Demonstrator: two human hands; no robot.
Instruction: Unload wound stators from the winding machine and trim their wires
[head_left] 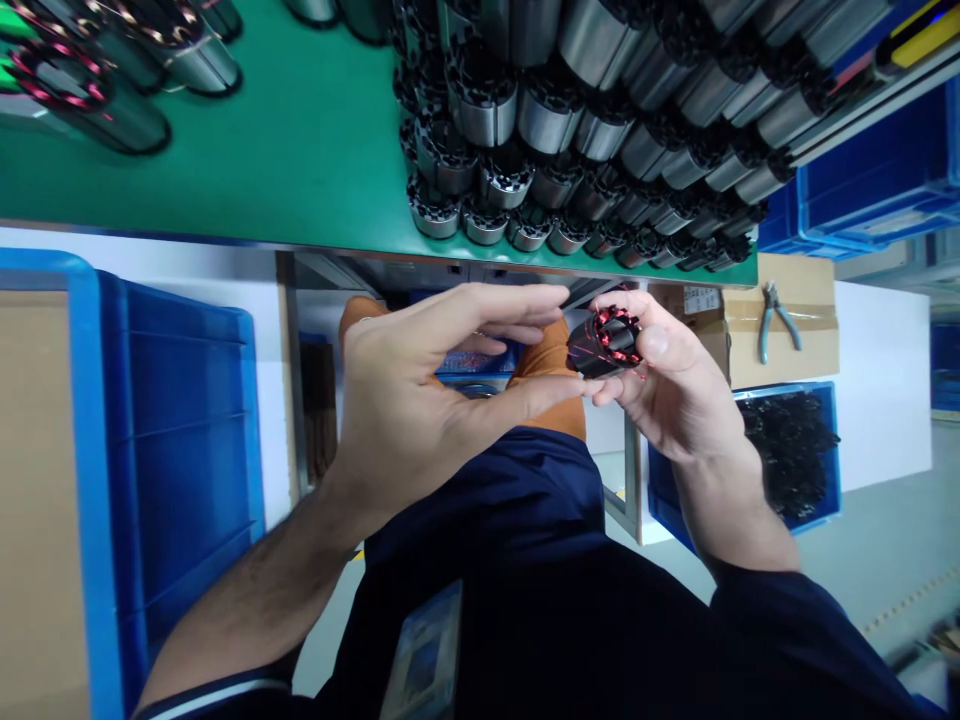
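Note:
A small motor stator [600, 345], dark-sided with red wire windings around its toothed end, is held above my lap. Thumb and fingers of my right hand [679, 385] grip it from the right, its wound end turned toward that palm. From the left, my left hand [427, 375] reaches over with fingers stretched and thumb apart. Its thumb tip lies close under the stator; whether it touches I cannot tell. Thin red wire ends stick out near the right fingers.
Rows of bare stators [487, 110] stand on the green table [300, 150], with wound ones [97, 95] at far left. Blue bins [180, 430] flank me. Pliers [776, 320] lie on a cardboard box [817, 350], near a bin of black parts [787, 450].

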